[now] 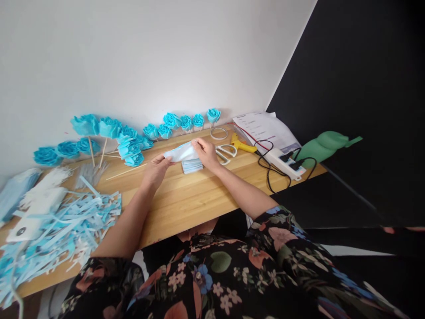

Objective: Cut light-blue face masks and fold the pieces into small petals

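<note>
A pale blue and white face mask (pixel 182 152) is stretched between my two hands above the wooden table. My left hand (pixel 158 167) pinches its left end. At the other end, my right hand (pixel 204 153) grips it with fingers closed. Just below the mask, a small stack of folded pale blue pieces (pixel 192 166) lies on the table, partly hidden. White-handled scissors (pixel 227 153) rest right of my right hand, their blades out of sight. A thin wooden stick (pixel 126 172) lies left of my left hand.
Blue artificial flowers (pixel 109 127) on sticks line the wall. Cut strips (pixel 76 226), a white device (pixel 36 217) and more masks (pixel 16 195) cover the left. Rightward are a tape ring (pixel 219 134), yellow glue gun (pixel 243 144), papers (pixel 265 128), power strip (pixel 284 164) and green object (pixel 322 148).
</note>
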The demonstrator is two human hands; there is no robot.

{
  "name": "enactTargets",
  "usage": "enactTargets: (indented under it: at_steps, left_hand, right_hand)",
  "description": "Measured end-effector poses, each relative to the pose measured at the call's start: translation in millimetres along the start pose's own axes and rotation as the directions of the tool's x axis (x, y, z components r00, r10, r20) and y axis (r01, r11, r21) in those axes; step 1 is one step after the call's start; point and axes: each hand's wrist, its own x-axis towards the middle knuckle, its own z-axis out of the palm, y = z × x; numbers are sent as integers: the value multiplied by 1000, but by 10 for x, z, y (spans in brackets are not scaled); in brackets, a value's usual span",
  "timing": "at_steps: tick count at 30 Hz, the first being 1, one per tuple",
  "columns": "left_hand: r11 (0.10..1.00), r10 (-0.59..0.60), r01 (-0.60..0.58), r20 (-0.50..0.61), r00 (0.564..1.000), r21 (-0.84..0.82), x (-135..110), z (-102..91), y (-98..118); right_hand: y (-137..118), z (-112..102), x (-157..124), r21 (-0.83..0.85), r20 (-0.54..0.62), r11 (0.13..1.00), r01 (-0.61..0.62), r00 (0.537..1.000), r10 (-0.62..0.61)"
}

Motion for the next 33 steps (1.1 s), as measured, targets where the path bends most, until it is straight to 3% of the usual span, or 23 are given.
enactTargets:
  at_steps: [10, 14, 26, 33]
  left_hand:
    - [997, -64, 68, -88, 994, 47, 10, -12, 28]
    - [998, -69, 67, -122, 990, -23, 6, 5, 27]
    - [994, -2, 12, 95, 996, -108, -53, 64, 90]
    - [994, -73, 62, 136, 988, 86, -88, 72, 68]
  right_hand:
    - [13, 5, -8, -5, 13, 999, 51, 999, -51]
    - [4, 13, -12, -22, 23, 998, 61, 998, -60]
    - [-18, 27, -32, -27, 54, 996, 81, 995, -79]
    - [-70, 46, -87, 8, 163, 995, 99, 982, -99]
